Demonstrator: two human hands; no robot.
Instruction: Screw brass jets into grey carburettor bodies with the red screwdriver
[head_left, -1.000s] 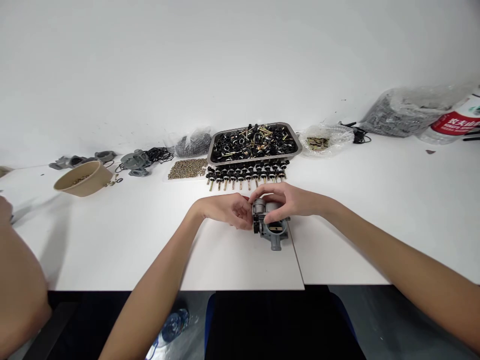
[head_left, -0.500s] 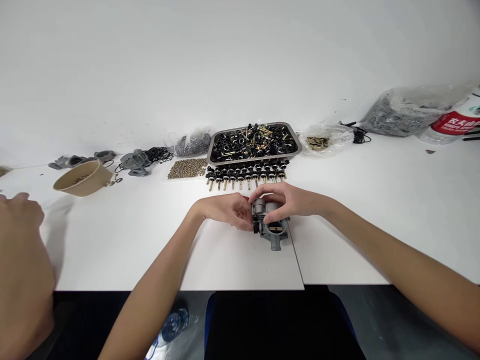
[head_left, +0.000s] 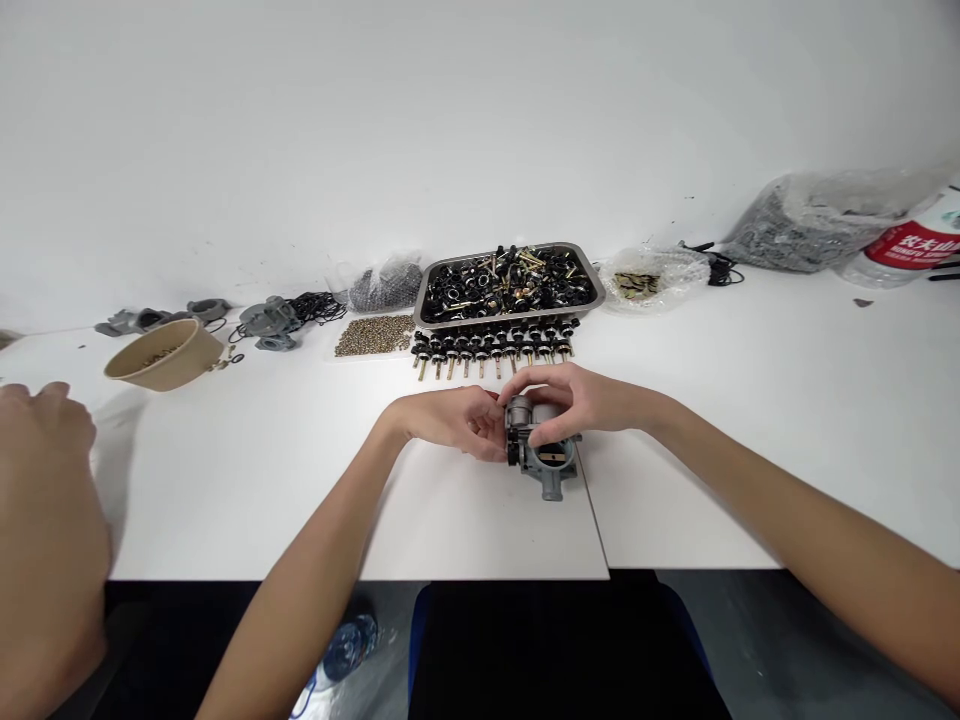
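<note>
A grey metal carburetor-like part point(head_left: 553, 470) rests on the white table near its front, over a seam in the top. My right hand point(head_left: 574, 402) grips it from the right, thumb and fingers around its upper body. At its left side is my left hand point(head_left: 469, 420), fingers curled in against the part; a bit of something red shows just above them, and what they hold is hidden. Behind both hands, black-and-brass fittings point(head_left: 491, 345) stand in rows in front of a metal tray point(head_left: 426, 322) heaped with similar pieces.
Small brass pieces point(head_left: 373, 336), a beige bowl point(head_left: 196, 362) and grey castings point(head_left: 270, 318) lie to the left. Another person's arm point(head_left: 49, 530) reaches in at far left. Plastic bags point(head_left: 795, 225) and a red-labelled bottle point(head_left: 904, 245) are on the right.
The other person's hand at the far left has shifted slightly. My hands and the grey part look almost the same.
</note>
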